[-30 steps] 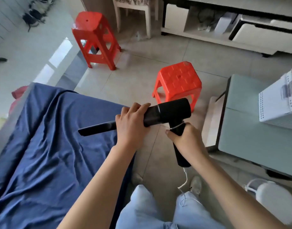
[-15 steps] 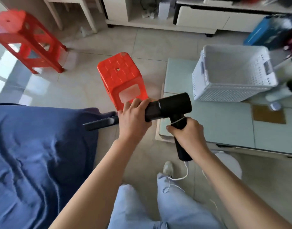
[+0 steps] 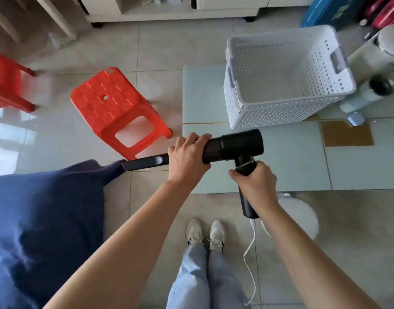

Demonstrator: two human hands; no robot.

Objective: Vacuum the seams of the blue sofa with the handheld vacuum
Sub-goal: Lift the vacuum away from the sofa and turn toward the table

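The black handheld vacuum [image 3: 236, 144] hangs in the air in front of me, its flat crevice nozzle [image 3: 144, 164] pointing left. My left hand [image 3: 187, 160] is wrapped around the barrel just behind the nozzle. My right hand [image 3: 255, 185] grips the downward handle, from whose end a white cord [image 3: 250, 253] dangles. The sofa, under a dark blue cover [image 3: 47, 219], fills the lower left; the nozzle tip sits just above its near corner, and I cannot tell whether it touches the fabric.
A red plastic stool [image 3: 116, 108] stands on the tiled floor beyond the nozzle, another red stool [image 3: 4, 83] at far left. A pale green glass table [image 3: 303, 166] at right carries a white perforated basket [image 3: 285, 79] and bottles [image 3: 367, 95]. My feet [image 3: 205, 233] stand below.
My view has swung right and down: the sofa slid to the lower left, and the table and basket came into view. Both hands keep the same hold on the vacuum.
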